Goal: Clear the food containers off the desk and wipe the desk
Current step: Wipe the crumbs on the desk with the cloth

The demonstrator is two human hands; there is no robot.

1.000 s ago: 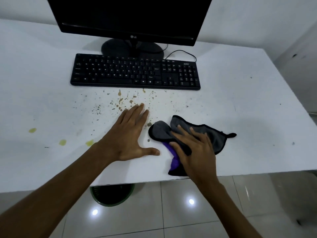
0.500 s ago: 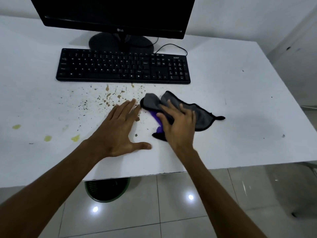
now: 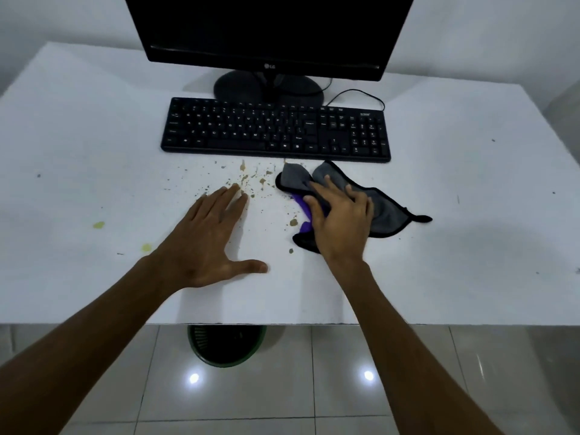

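Observation:
A grey cloth (image 3: pixel 384 207) with black trim and a purple underside lies bunched on the white desk (image 3: pixel 94 146), just in front of the keyboard's right half. My right hand (image 3: pixel 340 219) presses flat on the cloth with spread fingers. To its left, my left hand (image 3: pixel 210 243) rests palm down on the desk, fingers straight, thumb out. Brown crumbs and smears (image 3: pixel 248 183) are scattered between the two hands and the keyboard. Yellow-green spots (image 3: pixel 99 225) mark the desk left of my left hand. No food container is in view.
A black keyboard (image 3: pixel 276 130) lies at mid-desk, with a black monitor (image 3: pixel 270 32) on its stand behind it and a cable at the right. A green bin (image 3: pixel 226 345) stands on the tiled floor under the desk's front edge.
My right hand has pushed the cloth away from the desk's front edge, up close to the keyboard. My left hand has stayed flat on the desk.

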